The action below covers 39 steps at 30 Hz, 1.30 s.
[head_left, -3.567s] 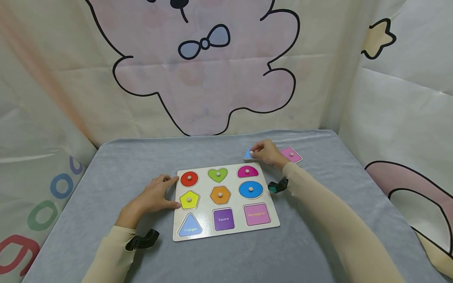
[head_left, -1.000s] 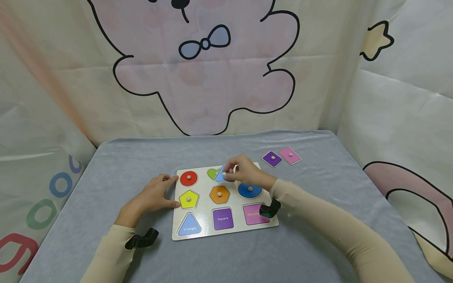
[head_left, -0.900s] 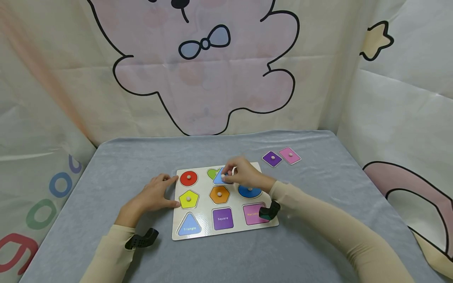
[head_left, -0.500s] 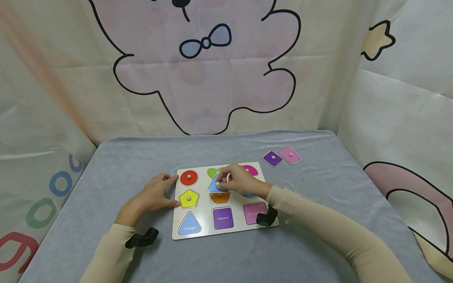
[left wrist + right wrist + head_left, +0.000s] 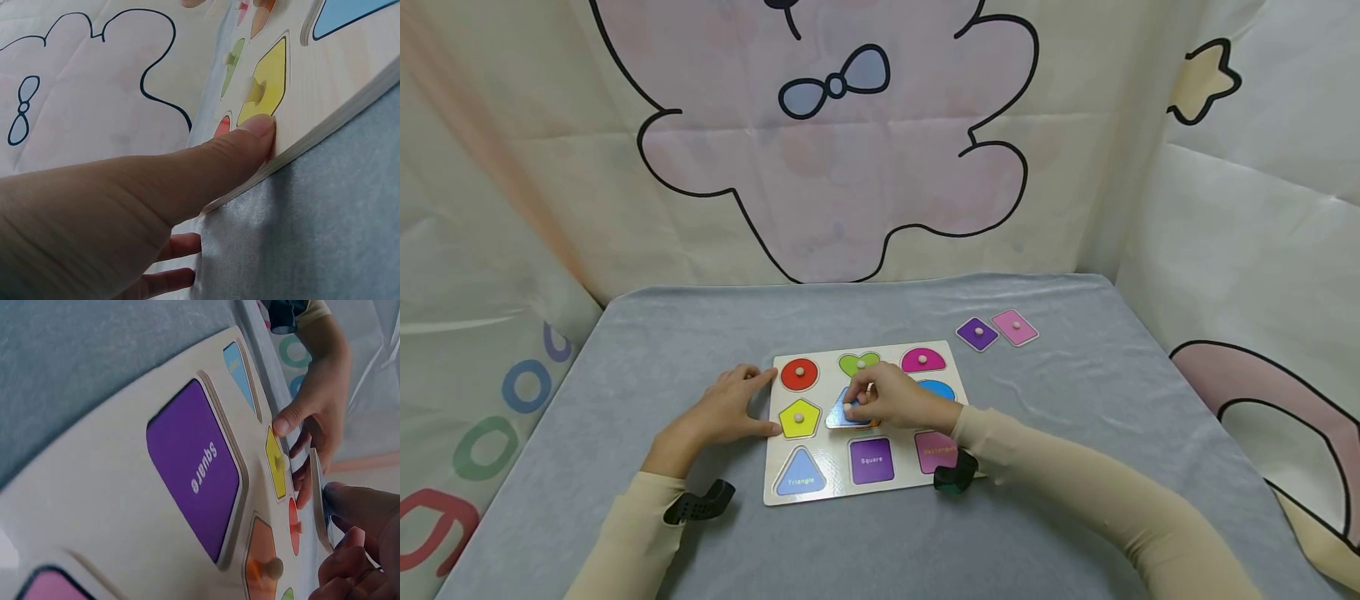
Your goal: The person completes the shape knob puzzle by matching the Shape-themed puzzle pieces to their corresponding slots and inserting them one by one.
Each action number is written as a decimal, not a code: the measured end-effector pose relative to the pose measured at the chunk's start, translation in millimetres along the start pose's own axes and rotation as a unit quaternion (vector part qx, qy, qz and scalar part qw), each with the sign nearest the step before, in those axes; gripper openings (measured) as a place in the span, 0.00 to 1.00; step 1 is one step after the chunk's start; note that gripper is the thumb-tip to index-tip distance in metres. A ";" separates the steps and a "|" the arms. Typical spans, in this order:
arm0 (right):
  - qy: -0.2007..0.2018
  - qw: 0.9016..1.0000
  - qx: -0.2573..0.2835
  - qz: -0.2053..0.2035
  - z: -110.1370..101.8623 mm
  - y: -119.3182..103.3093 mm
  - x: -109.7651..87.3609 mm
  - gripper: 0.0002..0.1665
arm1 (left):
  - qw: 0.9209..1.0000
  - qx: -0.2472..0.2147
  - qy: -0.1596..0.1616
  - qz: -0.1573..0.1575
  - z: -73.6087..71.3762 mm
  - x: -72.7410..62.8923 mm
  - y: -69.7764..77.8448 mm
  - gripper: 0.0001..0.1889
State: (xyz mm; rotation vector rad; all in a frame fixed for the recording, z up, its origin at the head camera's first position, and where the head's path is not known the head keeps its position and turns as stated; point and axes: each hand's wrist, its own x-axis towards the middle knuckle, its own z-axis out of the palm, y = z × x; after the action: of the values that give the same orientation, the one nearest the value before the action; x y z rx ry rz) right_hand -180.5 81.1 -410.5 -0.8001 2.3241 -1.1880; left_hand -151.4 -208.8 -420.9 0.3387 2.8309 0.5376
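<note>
My right hand (image 5: 898,398) pinches the small knob of a blue triangle puzzle piece (image 5: 837,417). It holds the piece above the middle of a pale wooden shape puzzle board (image 5: 837,477), overlapping the orange hexagon (image 5: 874,425) in the head view. The right wrist view shows this triangle edge-on, raised off the board. At the board's left side, my left hand (image 5: 724,410) touches the edge with spread fingers. Its thumb (image 5: 240,140) presses on the board's top beside the yellow pentagon (image 5: 265,78). The triangle recess (image 5: 801,477), square recess (image 5: 872,462) and rectangle recess (image 5: 929,454) show their printed floors.
Behind the board's right corner, a purple square piece (image 5: 977,335) and a pink rectangle piece (image 5: 1016,328) lie on the grey cloth (image 5: 850,550). Red circle (image 5: 799,375), green heart (image 5: 854,363), magenta half circle (image 5: 922,360) and blue oval (image 5: 938,389) pieces sit in the board.
My right hand has picked up the triangle piece from the cloth behind the board and carried it left and nearer, over the board. My left hand stays at the board's edge.
</note>
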 end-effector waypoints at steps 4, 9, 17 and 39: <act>-0.010 1.000 -0.009 -0.010 7.6 -1.7 1.3 0.02 | 1.000 0.001 0.001 0.002 -0.5 -0.6 -0.5 0.51; -0.018 1.000 -0.015 -0.020 13.6 -5.1 2.0 0.02 | 1.000 0.000 0.001 0.003 -1.3 -0.2 0.6 0.51; -0.026 0.999 -0.009 -0.026 22.1 -10.8 4.2 0.03 | 1.000 -0.004 -0.001 -0.003 -5.4 -1.0 4.6 0.51; -0.065 0.997 -0.033 -0.020 70.2 -21.2 10.6 0.03 | 1.000 -0.002 0.000 0.017 -3.9 -0.3 -0.2 0.52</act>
State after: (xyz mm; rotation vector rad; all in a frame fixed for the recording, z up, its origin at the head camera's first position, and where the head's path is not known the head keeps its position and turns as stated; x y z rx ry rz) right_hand -140.9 22.6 -432.9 -0.9235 2.2604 -1.0478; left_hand -152.3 -210.4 -417.4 0.3865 2.8285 0.5510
